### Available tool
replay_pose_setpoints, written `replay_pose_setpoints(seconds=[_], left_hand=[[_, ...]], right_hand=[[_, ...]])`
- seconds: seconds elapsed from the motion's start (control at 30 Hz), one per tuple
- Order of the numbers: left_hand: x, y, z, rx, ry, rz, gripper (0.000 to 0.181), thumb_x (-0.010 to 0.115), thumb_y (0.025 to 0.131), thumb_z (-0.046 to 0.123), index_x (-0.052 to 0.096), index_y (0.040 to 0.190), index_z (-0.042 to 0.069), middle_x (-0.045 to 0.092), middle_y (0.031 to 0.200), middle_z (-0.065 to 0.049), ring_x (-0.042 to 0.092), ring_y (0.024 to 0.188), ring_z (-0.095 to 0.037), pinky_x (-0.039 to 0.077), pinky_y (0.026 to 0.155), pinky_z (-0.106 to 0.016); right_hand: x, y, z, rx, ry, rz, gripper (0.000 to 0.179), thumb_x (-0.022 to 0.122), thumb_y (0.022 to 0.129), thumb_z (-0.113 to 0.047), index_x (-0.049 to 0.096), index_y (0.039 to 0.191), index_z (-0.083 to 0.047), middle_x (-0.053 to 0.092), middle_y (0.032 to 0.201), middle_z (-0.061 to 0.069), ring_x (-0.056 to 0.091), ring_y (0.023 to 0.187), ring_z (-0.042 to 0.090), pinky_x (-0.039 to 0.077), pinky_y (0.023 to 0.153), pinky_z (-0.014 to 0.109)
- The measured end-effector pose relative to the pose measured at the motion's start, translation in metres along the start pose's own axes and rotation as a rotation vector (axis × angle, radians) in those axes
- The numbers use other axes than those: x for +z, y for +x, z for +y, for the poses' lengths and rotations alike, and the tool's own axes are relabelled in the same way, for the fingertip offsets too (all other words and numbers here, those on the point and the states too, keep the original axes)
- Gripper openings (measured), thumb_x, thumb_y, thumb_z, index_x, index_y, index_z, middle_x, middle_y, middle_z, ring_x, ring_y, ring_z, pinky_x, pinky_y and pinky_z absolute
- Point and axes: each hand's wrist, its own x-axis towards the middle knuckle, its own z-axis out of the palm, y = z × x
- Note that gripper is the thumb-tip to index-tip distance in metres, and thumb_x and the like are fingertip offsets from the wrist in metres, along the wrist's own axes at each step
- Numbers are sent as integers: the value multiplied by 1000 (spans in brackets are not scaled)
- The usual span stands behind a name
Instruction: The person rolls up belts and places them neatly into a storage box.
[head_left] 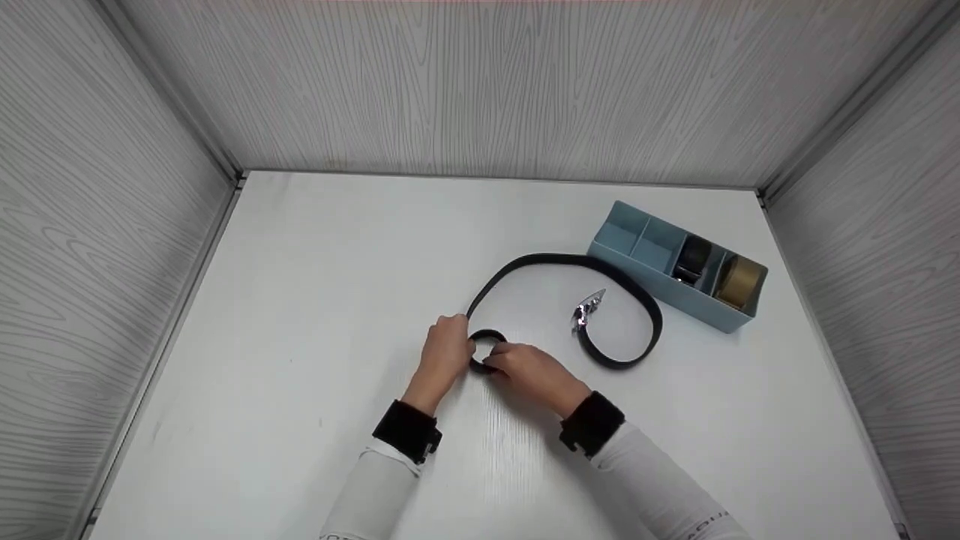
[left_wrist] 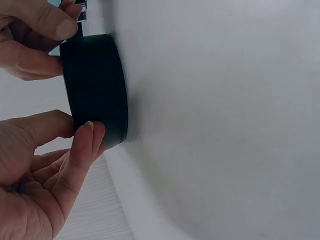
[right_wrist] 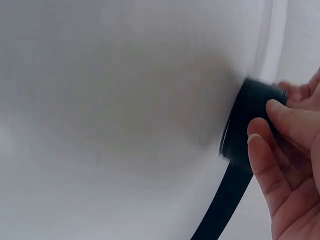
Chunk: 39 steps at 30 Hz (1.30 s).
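Note:
A black belt point(head_left: 551, 259) lies on the white table, one end wound into a small coil point(head_left: 489, 332) between the hands. From the coil the strap sweeps away in a wide arc to a shiny metal buckle point(head_left: 583, 315). My left hand point(head_left: 444, 351) pinches the coil's left side with thumb and fingers. On its right side, the right hand point(head_left: 534, 375) grips the coil, with fingertips reaching inside the ring. The left wrist view shows the coil point(left_wrist: 95, 90) standing on edge, the strap's broad face outward. In the right wrist view, loose strap point(right_wrist: 222, 205) trails from it.
A blue divided box point(head_left: 675, 291) sits at the back right, close to the belt's arc. It holds a black roll point(head_left: 694, 256) and a tan roll point(head_left: 739, 282) in separate compartments. Wood-grained panels point(head_left: 487, 90) border the table at the back and sides.

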Motion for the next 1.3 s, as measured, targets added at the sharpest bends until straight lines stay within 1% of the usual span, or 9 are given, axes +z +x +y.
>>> replay_pose_setpoints(seconds=[0.23, 0.43, 0.7, 0.8, 0.87, 0.97, 1.03, 1.17, 1.3], left_hand=[[2, 0, -4, 24, 9, 50, 10, 70, 78, 4, 62, 75, 0, 66, 75, -18, 66, 68, -37, 50, 60, -46], [3, 3, -9, 38, 41, 46, 22, 74, 83, 15, 61, 71, 1, 63, 69, -14, 62, 62, -30, 50, 57, -44], [8, 6, -10, 49, 26, 18, 13, 67, 80, 2, 61, 68, 3, 63, 66, -12, 61, 60, -30, 49, 57, -43], [12, 6, -8, 37, 32, 49, 10, 67, 78, 1, 62, 70, 1, 65, 69, -16, 63, 64, -35, 49, 59, -45], [13, 6, -6, 19, 30, 67, 9, 67, 77, 0, 62, 69, 1, 65, 70, -17, 65, 65, -35, 50, 59, -45], [15, 4, -1, 2, 19, 60, 7, 65, 77, -1, 64, 70, 0, 66, 71, -17, 66, 66, -34, 51, 58, -44], [15, 3, 2, 13, 9, 27, 5, 64, 77, -3, 65, 73, -1, 67, 73, -17, 66, 65, -31, 51, 56, -42], [13, 0, 3, 58, -11, -53, 2, 63, 77, -4, 65, 77, -2, 66, 73, -16, 62, 63, -25, 50, 55, -38], [11, 1, -1, 107, 22, -57, 9, 67, 80, 2, 62, 73, 1, 65, 70, -13, 62, 61, -24, 49, 55, -38]], right_hand=[[10, 1, -6, 19, 28, 22, 14, 64, 91, 2, 71, 103, -3, 67, 93, 7, 65, 90, 19, 52, 80, 30], [7, 2, 2, 57, 137, 6, 16, 63, 89, 6, 73, 98, -3, 66, 93, 7, 63, 91, 18, 50, 82, 29], [-1, 0, 12, 59, 174, 12, 27, 57, 86, 16, 73, 101, -1, 65, 105, 9, 63, 100, 20, 49, 87, 31], [-3, -1, 13, 134, 198, 89, 25, 58, 87, 13, 70, 107, 2, 61, 118, 14, 63, 103, 24, 50, 88, 34], [-2, 0, 11, 253, 235, 157, 25, 60, 90, 8, 65, 114, 5, 57, 122, 18, 66, 98, 25, 52, 84, 33], [-1, 2, 8, 462, 309, 241, 27, 64, 92, -4, 60, 117, 7, 58, 112, 17, 67, 85, 22, 53, 75, 30], [1, 4, 6, 549, 299, 254, 25, 66, 92, -7, 63, 112, 7, 61, 100, 15, 65, 80, 21, 52, 72, 32], [4, 10, 5, 560, 201, 213, 10, 66, 87, -3, 71, 95, 2, 64, 83, 13, 61, 79, 26, 49, 72, 39], [4, 13, 7, 516, 154, 206, 12, 65, 84, 5, 73, 90, -1, 62, 79, 12, 60, 75, 27, 48, 69, 41]])
